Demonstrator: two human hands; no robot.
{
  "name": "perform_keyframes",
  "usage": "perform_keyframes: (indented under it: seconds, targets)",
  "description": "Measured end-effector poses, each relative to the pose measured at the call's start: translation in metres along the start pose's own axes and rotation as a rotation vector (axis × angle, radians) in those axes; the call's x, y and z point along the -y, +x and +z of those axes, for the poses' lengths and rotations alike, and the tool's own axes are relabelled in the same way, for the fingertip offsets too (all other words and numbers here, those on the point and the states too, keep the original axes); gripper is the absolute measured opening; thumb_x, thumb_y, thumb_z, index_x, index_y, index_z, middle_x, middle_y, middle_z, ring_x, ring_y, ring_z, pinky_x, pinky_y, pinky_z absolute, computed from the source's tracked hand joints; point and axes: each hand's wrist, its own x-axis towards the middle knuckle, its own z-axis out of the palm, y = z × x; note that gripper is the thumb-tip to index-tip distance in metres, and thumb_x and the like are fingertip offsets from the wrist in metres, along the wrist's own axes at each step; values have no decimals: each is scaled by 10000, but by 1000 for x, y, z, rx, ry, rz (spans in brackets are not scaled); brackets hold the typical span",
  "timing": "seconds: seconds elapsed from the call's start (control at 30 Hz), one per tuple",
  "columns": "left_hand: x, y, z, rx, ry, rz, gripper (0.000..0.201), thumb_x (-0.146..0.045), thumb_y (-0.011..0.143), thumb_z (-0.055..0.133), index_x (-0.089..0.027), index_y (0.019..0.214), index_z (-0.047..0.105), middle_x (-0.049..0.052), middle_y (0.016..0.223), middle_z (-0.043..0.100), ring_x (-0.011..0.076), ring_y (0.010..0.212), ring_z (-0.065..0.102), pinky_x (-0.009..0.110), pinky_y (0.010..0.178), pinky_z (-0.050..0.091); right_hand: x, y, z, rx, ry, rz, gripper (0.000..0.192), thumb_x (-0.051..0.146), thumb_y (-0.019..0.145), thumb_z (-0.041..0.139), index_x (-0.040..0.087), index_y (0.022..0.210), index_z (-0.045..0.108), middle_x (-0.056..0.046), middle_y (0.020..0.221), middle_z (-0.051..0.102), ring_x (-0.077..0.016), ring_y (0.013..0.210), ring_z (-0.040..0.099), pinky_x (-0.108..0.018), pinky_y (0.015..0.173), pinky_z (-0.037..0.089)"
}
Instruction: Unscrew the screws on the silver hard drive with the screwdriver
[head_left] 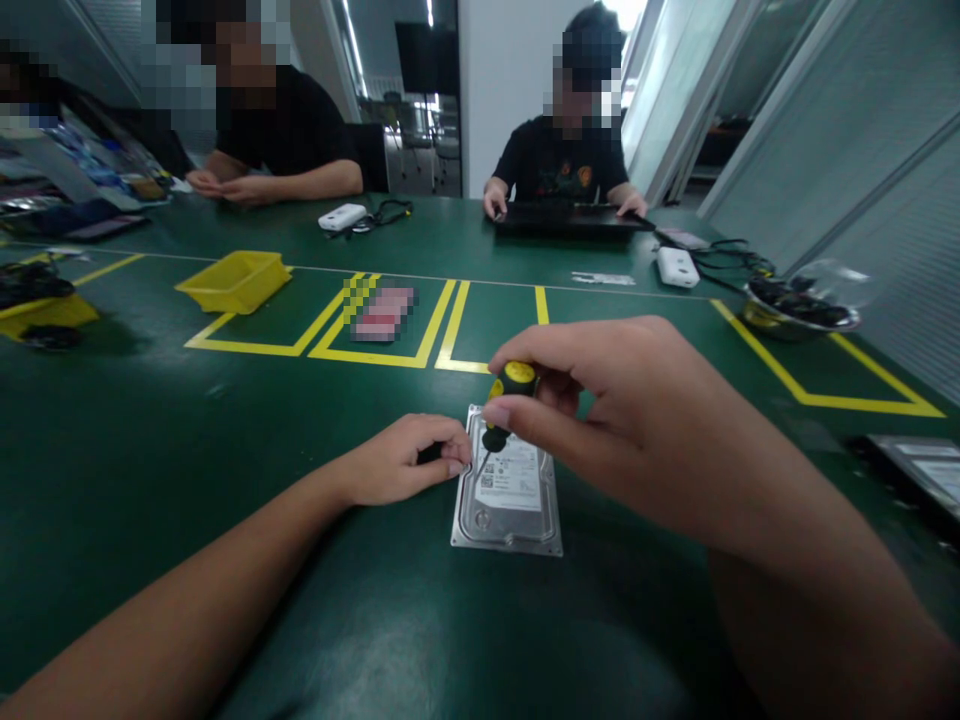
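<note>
A silver hard drive (508, 500) with a white label lies flat on the green table, right in front of me. My right hand (600, 400) grips a small screwdriver (510, 385) with a yellow and black handle, held upright with its tip down on the drive's upper left corner. My left hand (409, 462) rests on the table against the drive's left edge, its fingers curled around a small dark object that I cannot identify.
A yellow bin (236, 280) sits at the far left inside yellow floor-tape boxes. A metal bowl (799, 310) of dark parts stands at the far right. Two people sit across the table, one at a laptop (570, 220). White devices and cables lie nearby.
</note>
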Motion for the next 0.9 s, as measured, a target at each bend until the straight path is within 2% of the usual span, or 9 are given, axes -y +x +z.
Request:
perform_keyframes:
  seconds: [0.2,0.6,0.9]
  targets:
    - [0,1,0,-2,-31,18,60,-191,922,576,-153,926,623,7,865,631,135,798,576,260,739,442,-1,3,5,-3,-11,22,202,359,912,632,168,902,695,14,754,618,-116,673,507,-275,598,298]
    - [2,1,1,2,-6,14,93,-222,935,571,-154,951,633,25,933,651,160,876,590,278,765,440,-5,7,18,-18,-6,3,189,319,910,630,155,955,715,8,765,656,-120,678,539,-265,618,320]
    - [0,1,1,0,-8,-2,116,-242,937,568,-149,933,637,27,924,651,160,858,592,276,752,440,-3,8,19,-9,-12,12,202,326,911,629,149,959,716,-3,777,662,-121,685,540,-262,629,315]
